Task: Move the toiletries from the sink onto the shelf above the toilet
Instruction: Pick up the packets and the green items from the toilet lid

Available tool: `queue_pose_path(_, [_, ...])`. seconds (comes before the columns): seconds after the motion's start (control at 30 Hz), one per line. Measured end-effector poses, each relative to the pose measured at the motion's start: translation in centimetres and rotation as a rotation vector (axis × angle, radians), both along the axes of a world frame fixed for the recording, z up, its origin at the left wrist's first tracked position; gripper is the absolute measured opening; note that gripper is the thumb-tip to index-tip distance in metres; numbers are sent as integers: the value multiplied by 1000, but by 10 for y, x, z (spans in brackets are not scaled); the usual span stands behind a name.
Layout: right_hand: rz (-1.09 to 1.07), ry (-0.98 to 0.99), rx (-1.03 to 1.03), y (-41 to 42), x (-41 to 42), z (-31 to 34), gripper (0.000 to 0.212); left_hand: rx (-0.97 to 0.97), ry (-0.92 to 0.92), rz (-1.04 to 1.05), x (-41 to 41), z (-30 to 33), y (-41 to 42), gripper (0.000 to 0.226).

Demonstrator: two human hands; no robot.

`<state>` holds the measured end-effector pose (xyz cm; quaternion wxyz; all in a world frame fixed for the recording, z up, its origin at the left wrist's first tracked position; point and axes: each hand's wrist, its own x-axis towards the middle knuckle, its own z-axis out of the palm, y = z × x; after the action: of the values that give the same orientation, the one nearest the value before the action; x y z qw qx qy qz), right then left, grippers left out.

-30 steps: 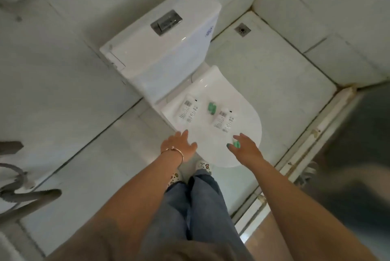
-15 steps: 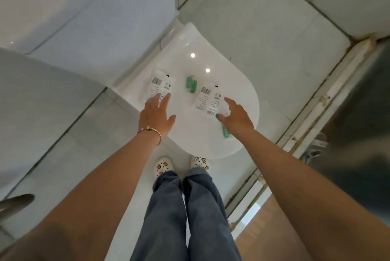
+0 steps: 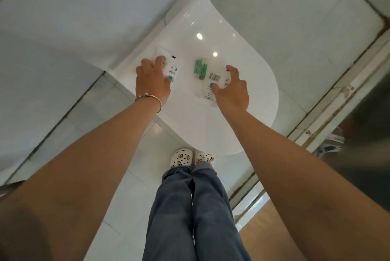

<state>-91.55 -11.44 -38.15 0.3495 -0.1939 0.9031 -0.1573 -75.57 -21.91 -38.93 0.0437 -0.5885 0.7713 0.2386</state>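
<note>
Two flat white sachets with barcodes and a small green packet (image 3: 200,68) lie on the closed white toilet lid (image 3: 211,125). My left hand (image 3: 152,81), with a bracelet on its wrist, curls its fingers over the left sachet (image 3: 173,70) and its thumb lies along the sachet's near edge. My right hand (image 3: 232,94) pinches the right sachet (image 3: 214,76) between thumb and forefinger. The green packet sits untouched between the two hands. No shelf is in view.
The toilet cistern (image 3: 84,18) rises close at the upper left. Pale floor tiles (image 3: 285,18) surround the toilet. A worn door threshold (image 3: 329,100) runs along the right. My legs in jeans and patterned clogs (image 3: 181,158) stand at the lid's front edge.
The view has dropped closer to the lid. Both hands have moved forward onto the white sachets and closed their fingers on them. The small green item by my right hand is out of sight.
</note>
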Motion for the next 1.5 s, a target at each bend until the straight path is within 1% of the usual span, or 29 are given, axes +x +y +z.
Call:
queue_pose_path(0.07, [-32,-20,-33,-1,5,3,54,4,51,32,-1,0,2,43])
queue_pose_path(0.17, [-27,-31,-66,4,12,7,43,126,113,160,5,2,0,53])
queue_pose_path(0.23, [-18,-17,-69,9,15,13,40,205,106,170,7,7,-1,57])
queue_pose_path(0.3, [-56,-25,-86,15,20,22,39,254,149,154,9,13,1,56])
queue_pose_path(0.37, [-153,-62,-134,21,27,36,38,301,195,160,14,19,7,53])
queue_pose_path(0.47, [-427,-153,-242,33,33,78,37,358,311,319,23,44,21,46])
queue_pose_path(0.5, [-492,-179,-286,39,35,99,37,369,378,365,24,61,27,46])
queue_pose_path(0.57, [-517,-198,-357,51,36,148,36,395,505,360,18,107,40,49])
queue_pose_path(0.63, [-523,-190,-425,64,34,197,35,393,611,278,4,162,51,51])
queue_pose_path(0.73, [-609,-176,-545,81,21,271,35,309,718,157,-22,246,62,51])
queue_pose_path(0.8, [-659,-160,-630,92,8,318,35,250,788,116,-39,294,69,51])
queue_pose_path(0.87, [-684,-158,-704,102,-6,361,34,235,879,97,-55,334,78,50])
queue_pose_path(0.97, [-666,-188,-790,115,-31,403,34,277,994,79,-79,374,86,50])
queue_pose_path(1.03, [-659,-207,-847,120,-50,419,34,277,1002,47,-96,392,85,50])
queue_pose_path(1.1, [-660,-219,-886,122,-74,427,36,229,987,17,-115,404,81,51])
queue_pose_path(1.2, [-634,-233,-893,116,-119,431,34,165,1017,36,-153,415,80,50])
queue_pose_path(1.33, [-507,-308,-890,87,-198,439,33,161,1054,125,-226,421,80,50])
queue_pose_path(1.5, [-323,-381,-945,49,-291,482,34,22,1063,211,-313,452,72,52])
